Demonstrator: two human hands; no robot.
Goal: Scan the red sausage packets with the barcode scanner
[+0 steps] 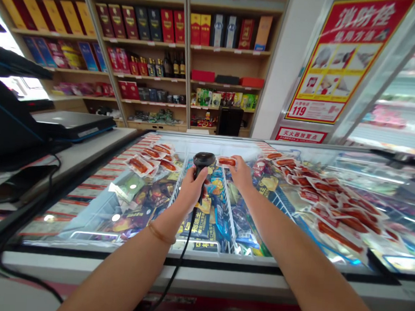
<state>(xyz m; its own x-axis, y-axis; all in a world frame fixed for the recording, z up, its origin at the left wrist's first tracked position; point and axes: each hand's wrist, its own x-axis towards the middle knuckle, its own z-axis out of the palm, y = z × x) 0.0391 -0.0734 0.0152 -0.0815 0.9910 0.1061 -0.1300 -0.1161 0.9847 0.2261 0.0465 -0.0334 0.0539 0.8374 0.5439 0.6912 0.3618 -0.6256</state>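
Note:
My left hand is wrapped round the handle of a black barcode scanner, whose cable runs down toward me over the freezer's front edge. Just to its right, my right hand pinches one end of a packaged sausage in clear wrap, close to the scanner head. Both hands are above the glass top of a chest freezer. On the glass at left rests a small group of packaged sausages. A larger heap of the same packs spreads over the right side.
Under the glass, wire baskets hold bagged frozen goods. At left a counter carries a flat scale-like device and a black cable. Shelves of boxed goods stand behind the freezer, with a red poster at right.

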